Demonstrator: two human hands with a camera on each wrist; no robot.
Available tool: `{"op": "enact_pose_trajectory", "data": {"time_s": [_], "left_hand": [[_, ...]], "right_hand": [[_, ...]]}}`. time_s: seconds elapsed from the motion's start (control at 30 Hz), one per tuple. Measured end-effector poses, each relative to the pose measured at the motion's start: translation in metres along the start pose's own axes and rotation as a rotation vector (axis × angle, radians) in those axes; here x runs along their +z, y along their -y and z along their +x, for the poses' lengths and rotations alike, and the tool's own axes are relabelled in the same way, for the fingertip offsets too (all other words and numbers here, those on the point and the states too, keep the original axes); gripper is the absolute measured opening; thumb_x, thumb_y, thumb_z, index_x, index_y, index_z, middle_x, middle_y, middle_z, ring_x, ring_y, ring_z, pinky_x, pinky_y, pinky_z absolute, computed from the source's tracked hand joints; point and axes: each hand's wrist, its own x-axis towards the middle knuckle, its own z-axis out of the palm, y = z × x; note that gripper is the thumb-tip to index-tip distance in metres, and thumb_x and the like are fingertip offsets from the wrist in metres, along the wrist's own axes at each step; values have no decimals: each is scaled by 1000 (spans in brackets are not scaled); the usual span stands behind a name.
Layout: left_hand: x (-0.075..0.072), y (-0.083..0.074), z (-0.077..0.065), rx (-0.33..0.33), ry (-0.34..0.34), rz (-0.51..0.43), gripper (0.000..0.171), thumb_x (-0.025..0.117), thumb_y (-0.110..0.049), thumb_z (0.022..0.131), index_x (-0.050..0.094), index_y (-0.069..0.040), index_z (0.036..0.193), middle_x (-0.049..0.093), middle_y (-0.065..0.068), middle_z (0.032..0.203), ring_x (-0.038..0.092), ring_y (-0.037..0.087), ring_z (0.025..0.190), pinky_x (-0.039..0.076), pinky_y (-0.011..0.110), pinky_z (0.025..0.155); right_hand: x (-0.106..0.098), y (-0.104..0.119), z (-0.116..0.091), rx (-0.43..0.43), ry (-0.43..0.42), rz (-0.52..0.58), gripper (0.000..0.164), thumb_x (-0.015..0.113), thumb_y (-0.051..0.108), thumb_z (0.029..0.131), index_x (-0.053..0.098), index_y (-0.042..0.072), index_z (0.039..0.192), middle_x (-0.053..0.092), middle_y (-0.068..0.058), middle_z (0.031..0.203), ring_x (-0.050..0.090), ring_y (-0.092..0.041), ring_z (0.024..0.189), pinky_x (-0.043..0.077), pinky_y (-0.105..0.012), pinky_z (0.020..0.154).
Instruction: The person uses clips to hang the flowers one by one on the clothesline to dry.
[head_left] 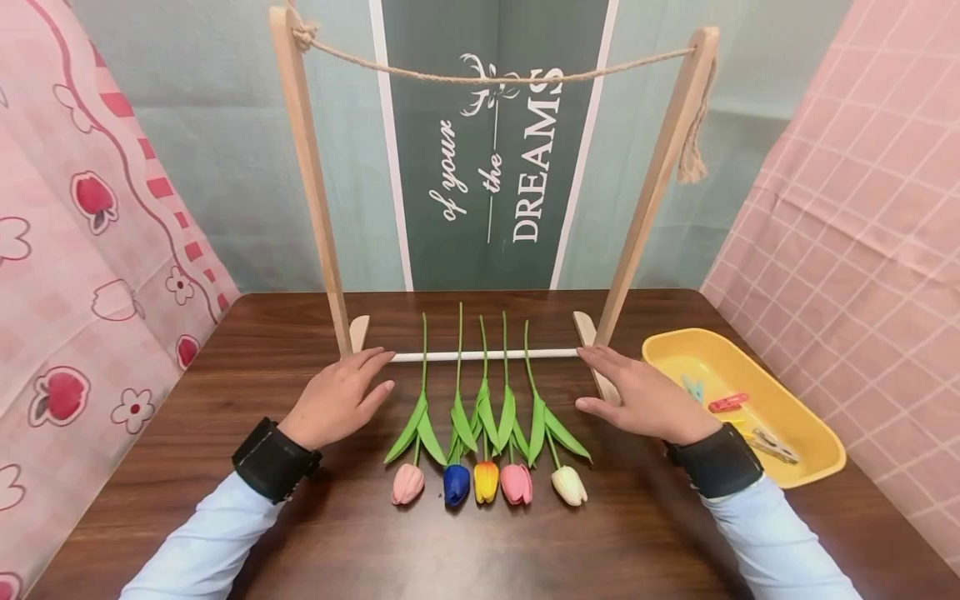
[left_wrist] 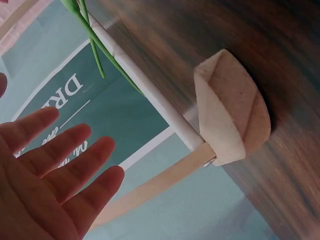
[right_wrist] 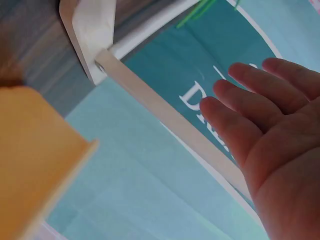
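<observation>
Both hands are held out with straight fingers and nothing in them. My left hand [head_left: 341, 398] is by the left foot of a wooden stand [head_left: 311, 167], and my right hand [head_left: 648, 396] is by its right foot. Between them several artificial tulips lie in a row, stems pointing away: a pale pink tulip [head_left: 408, 485], a blue tulip [head_left: 456, 485], a yellow-orange tulip [head_left: 486, 482], a pink tulip [head_left: 516, 483] and a white tulip [head_left: 569, 485]. Their stems cross a white rod [head_left: 442, 357] joining the stand's feet. In both wrist views the palms and fingers appear apart from the stand.
A twine rope [head_left: 450, 79] is strung between the post tops, its loose end hanging at the right. On the right, a yellow tray [head_left: 813, 417] holds several clothespins, among them a red clothespin [head_left: 729, 403]. A brown wooden table [head_left: 360, 550] lies below; cloths hang around it.
</observation>
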Motion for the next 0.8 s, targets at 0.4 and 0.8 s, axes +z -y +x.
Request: {"op": "enact_pose_trajectory", "data": {"time_s": [0.4, 0.8], "left_hand": [[-2, -1, 2, -23, -18, -14, 42, 52, -33, 100, 56, -7, 133, 60, 13, 124, 59, 30, 112, 50, 50, 85], [-2, -1, -1, -53, -39, -15, 37, 53, -32, 100, 61, -7, 126, 64, 13, 117, 64, 29, 102, 52, 50, 78]], "right_hand": [[-42, -2, -16, 15, 23, -77, 74, 69, 50, 87, 50, -1, 138, 56, -27, 129, 58, -40, 114, 46, -54, 92], [-82, -36, -18, 119, 76, -113, 66, 66, 52, 89, 61, -3, 127, 70, -16, 102, 65, -31, 97, 49, -51, 85]]}}
